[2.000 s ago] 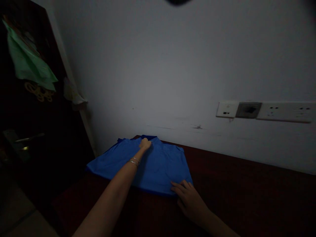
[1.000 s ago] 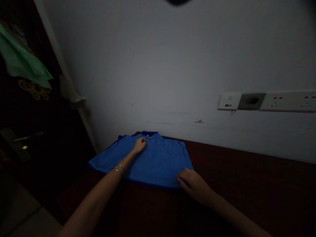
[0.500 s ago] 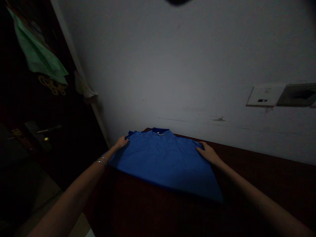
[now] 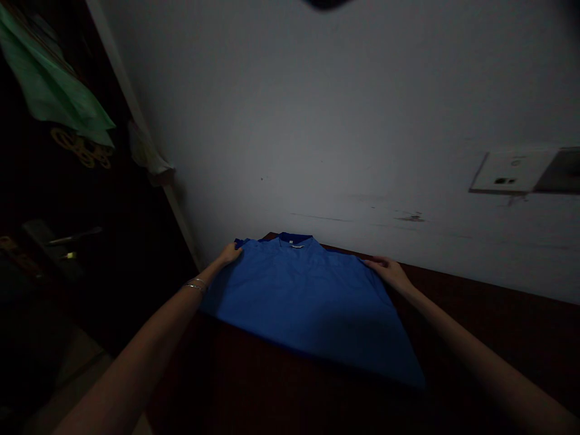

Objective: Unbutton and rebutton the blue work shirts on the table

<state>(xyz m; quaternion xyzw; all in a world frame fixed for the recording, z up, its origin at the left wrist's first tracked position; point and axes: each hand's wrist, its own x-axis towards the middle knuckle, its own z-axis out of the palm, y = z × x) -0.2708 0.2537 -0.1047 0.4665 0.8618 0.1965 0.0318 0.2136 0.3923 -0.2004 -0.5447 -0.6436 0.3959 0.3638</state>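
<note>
A blue shirt [image 4: 299, 290] lies spread on the dark reddish table [image 4: 254, 386], its darker collar toward the wall and its hem toward me. At the shirt's upper left corner, my left hand [image 4: 230, 254] is closed on the fabric, with bracelets around the wrist. Across from it, my right hand [image 4: 390, 273] pinches the upper right corner. Some fingertips of both hands are hard to make out in the dim light.
Behind the table rises a pale wall [image 4: 290, 121] with a socket panel [image 4: 512, 172] at the right. On the left stands a dark door [image 4: 127, 260] with a handle [image 4: 75, 237], and a green cloth [image 4: 54, 90] hangs on it.
My left hand has moved from the collar area to the shirt's left corner. My right hand has gone from the lower right hem up to the right corner. The view has also shifted.
</note>
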